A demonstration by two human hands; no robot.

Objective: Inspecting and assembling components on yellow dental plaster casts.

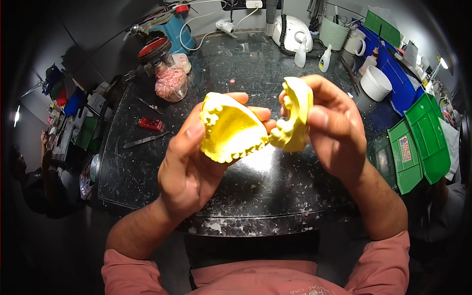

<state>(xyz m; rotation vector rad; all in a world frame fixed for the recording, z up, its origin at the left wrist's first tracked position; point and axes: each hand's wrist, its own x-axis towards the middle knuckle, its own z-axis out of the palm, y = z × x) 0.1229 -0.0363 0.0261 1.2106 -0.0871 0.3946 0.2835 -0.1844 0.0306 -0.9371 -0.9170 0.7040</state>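
Above the middle of the dark workbench, my left hand [182,157] grips a yellow plaster dental cast [228,130], its thumb on the near side and fingers behind. The cast's hollow palate faces up toward me, with teeth along its rim. In my right hand [339,128] is a second yellow dental cast [297,118], tilted on edge so that its row of teeth points left toward the first. Their lower edges come very close together; whether they touch I cannot tell. Strong light washes out part of the left cast.
A scalpel-like tool [146,139] and a small red block [151,124] lie left, below a tub of pink material [171,84]. Behind stand a white machine [293,34] and dropper bottles [325,59]. A white tub [376,83] and green trays [427,137] flank the right.
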